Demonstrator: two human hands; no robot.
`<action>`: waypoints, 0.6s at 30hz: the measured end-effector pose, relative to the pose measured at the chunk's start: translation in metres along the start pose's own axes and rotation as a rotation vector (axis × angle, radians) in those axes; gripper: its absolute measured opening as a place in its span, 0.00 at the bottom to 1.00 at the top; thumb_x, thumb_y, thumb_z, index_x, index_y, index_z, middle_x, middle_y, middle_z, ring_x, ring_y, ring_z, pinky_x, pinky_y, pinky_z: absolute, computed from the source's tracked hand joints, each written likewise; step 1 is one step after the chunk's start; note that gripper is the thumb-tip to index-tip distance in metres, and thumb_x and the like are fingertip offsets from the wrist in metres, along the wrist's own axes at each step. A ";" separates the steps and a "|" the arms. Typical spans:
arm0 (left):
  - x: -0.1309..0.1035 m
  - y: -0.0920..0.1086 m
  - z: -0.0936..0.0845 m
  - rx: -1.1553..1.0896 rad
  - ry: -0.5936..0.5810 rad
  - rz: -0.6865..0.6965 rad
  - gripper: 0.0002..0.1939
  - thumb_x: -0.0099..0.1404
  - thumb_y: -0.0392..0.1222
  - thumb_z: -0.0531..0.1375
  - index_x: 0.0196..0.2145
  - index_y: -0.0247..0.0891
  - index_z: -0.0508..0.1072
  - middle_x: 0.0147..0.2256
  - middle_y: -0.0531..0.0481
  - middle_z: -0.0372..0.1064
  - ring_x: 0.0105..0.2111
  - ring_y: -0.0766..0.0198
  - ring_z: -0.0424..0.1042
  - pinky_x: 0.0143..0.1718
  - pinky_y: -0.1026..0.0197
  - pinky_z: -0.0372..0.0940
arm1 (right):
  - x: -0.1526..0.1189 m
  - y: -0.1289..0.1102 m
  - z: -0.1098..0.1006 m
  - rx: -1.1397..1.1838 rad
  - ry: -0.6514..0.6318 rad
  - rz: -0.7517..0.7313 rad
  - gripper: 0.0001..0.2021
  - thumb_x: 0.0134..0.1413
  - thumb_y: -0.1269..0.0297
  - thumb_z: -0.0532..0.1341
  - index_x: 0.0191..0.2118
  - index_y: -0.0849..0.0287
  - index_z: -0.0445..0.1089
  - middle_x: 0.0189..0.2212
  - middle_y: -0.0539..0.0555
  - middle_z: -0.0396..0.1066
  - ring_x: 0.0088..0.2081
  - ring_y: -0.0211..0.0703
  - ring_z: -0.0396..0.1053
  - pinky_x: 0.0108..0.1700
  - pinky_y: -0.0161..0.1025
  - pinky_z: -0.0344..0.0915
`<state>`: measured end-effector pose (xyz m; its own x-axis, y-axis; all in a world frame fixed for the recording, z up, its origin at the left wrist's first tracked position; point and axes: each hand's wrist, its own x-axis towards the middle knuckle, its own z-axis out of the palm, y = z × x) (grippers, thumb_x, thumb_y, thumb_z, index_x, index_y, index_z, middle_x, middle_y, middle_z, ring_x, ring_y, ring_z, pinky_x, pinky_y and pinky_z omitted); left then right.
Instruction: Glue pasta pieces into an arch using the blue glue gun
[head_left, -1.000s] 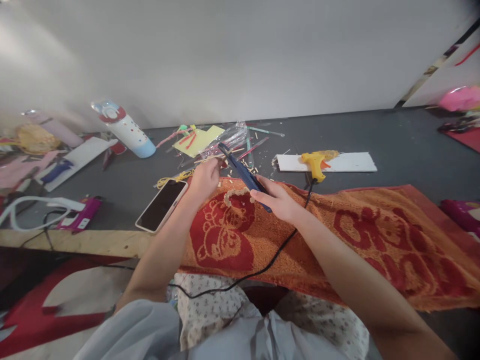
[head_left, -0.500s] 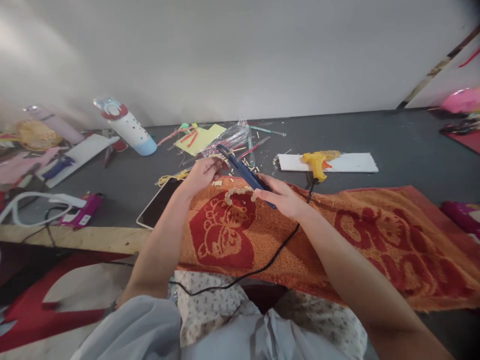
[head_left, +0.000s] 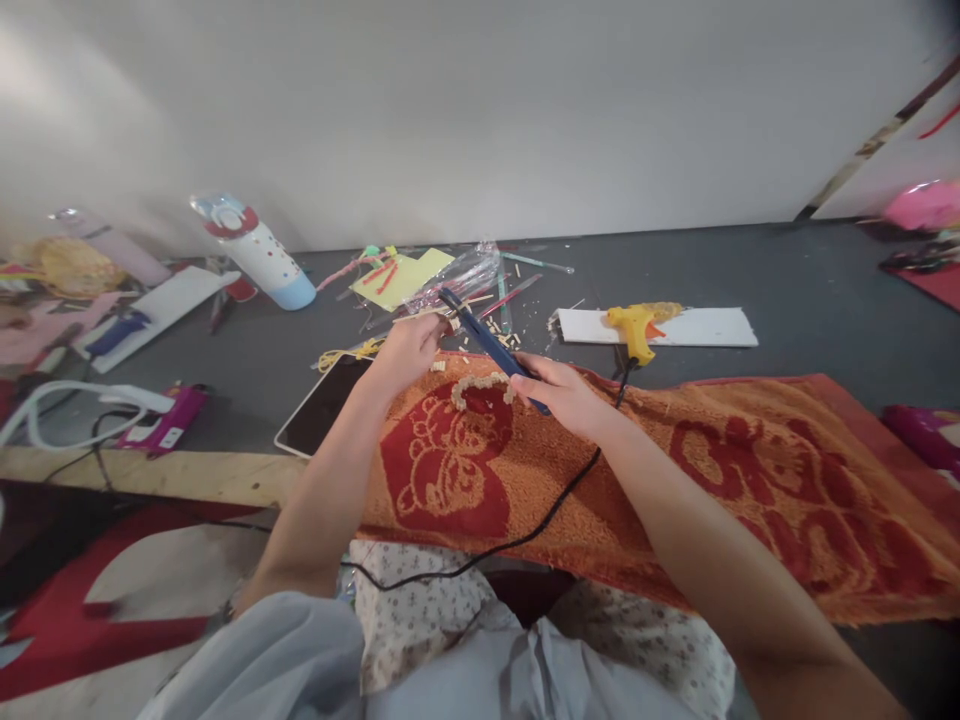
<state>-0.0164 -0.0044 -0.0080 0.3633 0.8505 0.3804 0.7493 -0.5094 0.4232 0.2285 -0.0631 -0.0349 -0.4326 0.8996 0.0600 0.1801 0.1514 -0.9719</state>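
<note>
My right hand [head_left: 555,393] is wrapped round a long dark blue tool [head_left: 491,345], whose far end points up and left. Near that end, my left hand [head_left: 412,347] is pinched closed on something too small to make out. Under the tool, a curved chain of small pale pieces [head_left: 480,383] lies on the orange and red towel [head_left: 555,480]. Small pale cut bits [head_left: 491,325] are scattered on the dark table just beyond the towel's edge.
A yellow glue gun [head_left: 634,330] rests on a white board [head_left: 712,327] at the right; its black cable crosses the towel. Left are a tablet [head_left: 322,405], a white and blue bottle [head_left: 262,255] and a purple power strip [head_left: 169,420]. Yellow paper [head_left: 409,275] lies beyond.
My left hand has turned slightly, with its fingers more closed near the tool's end. The tool in my right hand has shifted a little. The rest looks the same.
</note>
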 end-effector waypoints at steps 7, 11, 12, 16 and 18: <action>0.000 -0.008 -0.004 0.068 -0.067 0.045 0.10 0.61 0.31 0.51 0.28 0.36 0.70 0.27 0.47 0.71 0.30 0.63 0.70 0.35 0.64 0.61 | 0.000 0.001 -0.005 0.055 -0.059 0.075 0.22 0.54 0.50 0.58 0.46 0.63 0.68 0.30 0.52 0.65 0.28 0.37 0.59 0.31 0.38 0.57; 0.001 -0.008 -0.005 0.096 -0.087 0.043 0.10 0.61 0.31 0.50 0.28 0.36 0.70 0.27 0.47 0.71 0.30 0.63 0.70 0.34 0.64 0.61 | -0.001 -0.001 -0.007 0.064 -0.059 0.083 0.20 0.55 0.51 0.58 0.44 0.62 0.68 0.28 0.50 0.62 0.28 0.37 0.59 0.31 0.38 0.57; 0.001 -0.008 -0.005 0.103 -0.093 0.040 0.10 0.61 0.31 0.50 0.28 0.36 0.70 0.27 0.47 0.71 0.30 0.63 0.70 0.34 0.64 0.61 | -0.001 -0.001 -0.007 0.064 -0.063 0.082 0.19 0.55 0.51 0.58 0.44 0.62 0.68 0.28 0.49 0.62 0.28 0.37 0.59 0.31 0.38 0.56; 0.001 -0.009 -0.006 0.118 -0.108 0.030 0.11 0.59 0.29 0.50 0.29 0.37 0.71 0.27 0.48 0.72 0.31 0.62 0.70 0.35 0.64 0.61 | -0.001 0.000 -0.010 0.060 -0.074 0.079 0.17 0.56 0.52 0.58 0.42 0.61 0.68 0.26 0.48 0.61 0.27 0.37 0.58 0.30 0.38 0.55; 0.001 -0.009 -0.006 0.122 -0.121 0.022 0.11 0.59 0.30 0.50 0.29 0.37 0.71 0.28 0.48 0.71 0.30 0.62 0.70 0.35 0.64 0.61 | -0.001 0.000 -0.010 0.042 -0.077 0.081 0.17 0.57 0.52 0.57 0.42 0.61 0.67 0.25 0.48 0.60 0.26 0.37 0.58 0.30 0.38 0.55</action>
<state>-0.0261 0.0006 -0.0068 0.4387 0.8526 0.2838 0.7995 -0.5145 0.3100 0.2382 -0.0601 -0.0332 -0.4855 0.8735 -0.0350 0.1803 0.0609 -0.9817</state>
